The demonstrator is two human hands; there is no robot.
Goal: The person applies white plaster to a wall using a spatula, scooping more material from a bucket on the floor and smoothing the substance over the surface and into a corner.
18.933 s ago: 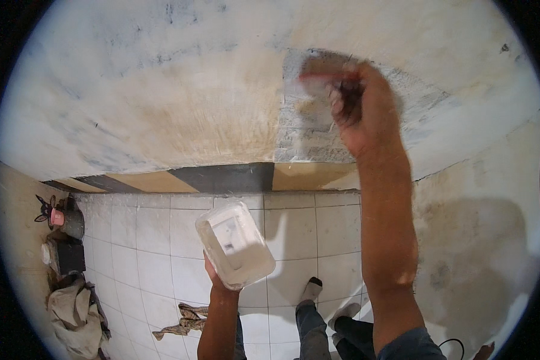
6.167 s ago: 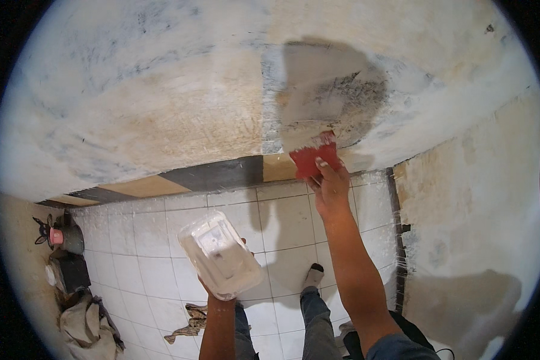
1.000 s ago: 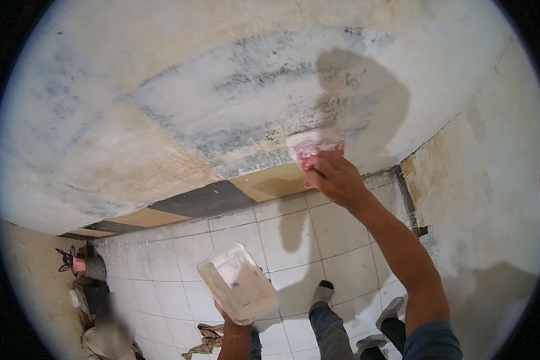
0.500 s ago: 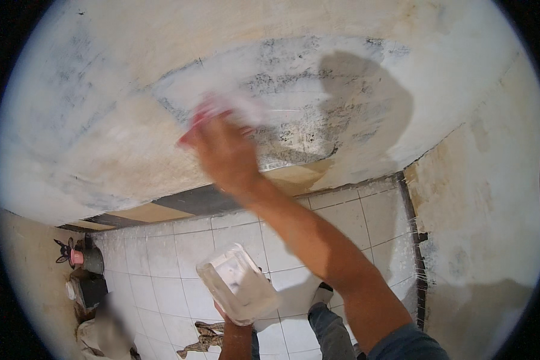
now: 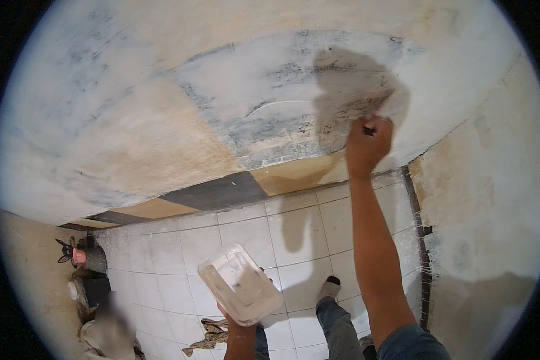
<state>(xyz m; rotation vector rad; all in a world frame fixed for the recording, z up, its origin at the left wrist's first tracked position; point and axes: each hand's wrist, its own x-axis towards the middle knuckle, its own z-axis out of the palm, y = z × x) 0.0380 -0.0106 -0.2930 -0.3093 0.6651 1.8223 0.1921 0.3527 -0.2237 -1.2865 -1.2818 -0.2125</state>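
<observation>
My right hand (image 5: 369, 147) is closed around a reddish putty spreader (image 5: 385, 107), seen nearly edge-on against the wall. Around it the wall carries a patch of smeared white filler (image 5: 252, 78) with dark streaks showing through, and a thin raised white line curves across it. Low in front of me, my left hand (image 5: 237, 316) grips a clear rectangular plastic tub (image 5: 255, 309) from below, its fingertips just visible at the far side. Whitish material coats the inside of the tub, which is tilted toward the wall.
A black-and-tan striped band (image 5: 219, 193) runs along the wall's foot above white floor tiles (image 5: 294, 231). A patterned cloth (image 5: 209, 336) lies on the floor. Buckets and a dark box (image 5: 96, 291) stand at the left wall. A second wall (image 5: 468, 222) rises on the right.
My right hand has swept rightward along the wall with the spreader. White filler now covers more of the dark marks there. My left hand and the tub have barely moved.
</observation>
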